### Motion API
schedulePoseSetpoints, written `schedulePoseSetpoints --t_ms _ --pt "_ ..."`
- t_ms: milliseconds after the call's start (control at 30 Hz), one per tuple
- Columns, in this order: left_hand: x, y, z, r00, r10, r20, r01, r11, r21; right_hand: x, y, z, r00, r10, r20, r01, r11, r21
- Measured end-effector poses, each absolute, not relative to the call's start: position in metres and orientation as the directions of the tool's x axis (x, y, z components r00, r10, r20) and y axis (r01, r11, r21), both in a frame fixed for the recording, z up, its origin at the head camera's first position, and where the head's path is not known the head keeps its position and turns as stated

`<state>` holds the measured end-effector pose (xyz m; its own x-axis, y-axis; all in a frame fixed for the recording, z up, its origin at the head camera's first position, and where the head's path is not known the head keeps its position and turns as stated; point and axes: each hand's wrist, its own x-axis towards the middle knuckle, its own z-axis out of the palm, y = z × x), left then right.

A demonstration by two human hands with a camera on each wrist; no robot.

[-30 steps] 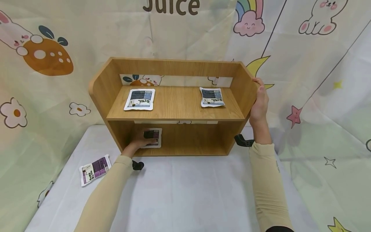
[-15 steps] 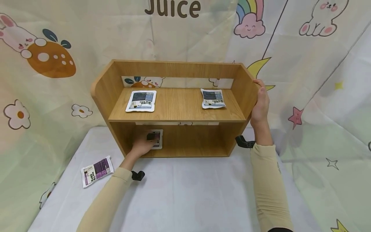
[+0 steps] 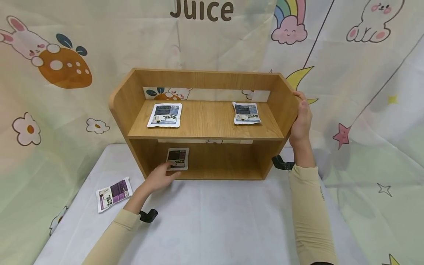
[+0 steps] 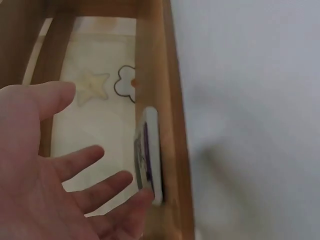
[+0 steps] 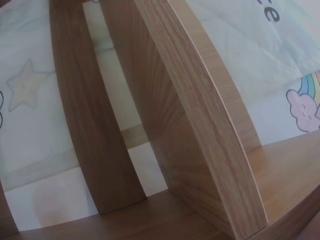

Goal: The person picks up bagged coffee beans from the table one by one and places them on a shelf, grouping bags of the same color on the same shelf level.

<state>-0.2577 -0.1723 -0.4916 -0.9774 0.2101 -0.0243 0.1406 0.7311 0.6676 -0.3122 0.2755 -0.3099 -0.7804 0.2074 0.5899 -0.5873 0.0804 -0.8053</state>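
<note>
A two-tier wooden shelf (image 3: 205, 138) stands against the patterned backdrop. On its lower tier lies a white packet with a dark purple label (image 3: 177, 159), near the left end. My left hand (image 3: 162, 177) is just in front of that packet, fingers spread and holding nothing; the left wrist view shows the palm and loose fingers, with the packet (image 4: 150, 155) beyond the fingertips. At the shelf's right side, my right hand (image 3: 300, 121) grips the side panel (image 3: 285, 110). The right wrist view shows only the wooden boards (image 5: 200, 120), not the hand's hold.
Two more packets lie on the upper tier: one blue-labelled packet (image 3: 165, 115) at left and another blue-labelled packet (image 3: 246, 113) at right. A purple packet (image 3: 114, 194) rests on the white table (image 3: 212, 221), left of my left forearm.
My left hand has let go of the dark purple packet and drawn back toward the front, leaving it on the lower tier. The right hand has stayed on the side panel.
</note>
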Motion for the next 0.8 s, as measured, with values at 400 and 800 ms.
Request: schedulePoseSetpoints --t_ms 400,800 --pt "-0.222 -0.212 -0.507 -0.957 0.287 -0.03 0.19 0.703 0.685 -0.315 0.277 -0.316 -0.794 0.215 0.568 -0.57 0.062 -0.82" --pt "-0.192 -0.274 -0.51 -0.939 0.322 -0.122 0.136 0.672 0.728 -0.315 0.273 -0.313 -0.772 0.228 0.593 -0.599 0.05 -0.799"
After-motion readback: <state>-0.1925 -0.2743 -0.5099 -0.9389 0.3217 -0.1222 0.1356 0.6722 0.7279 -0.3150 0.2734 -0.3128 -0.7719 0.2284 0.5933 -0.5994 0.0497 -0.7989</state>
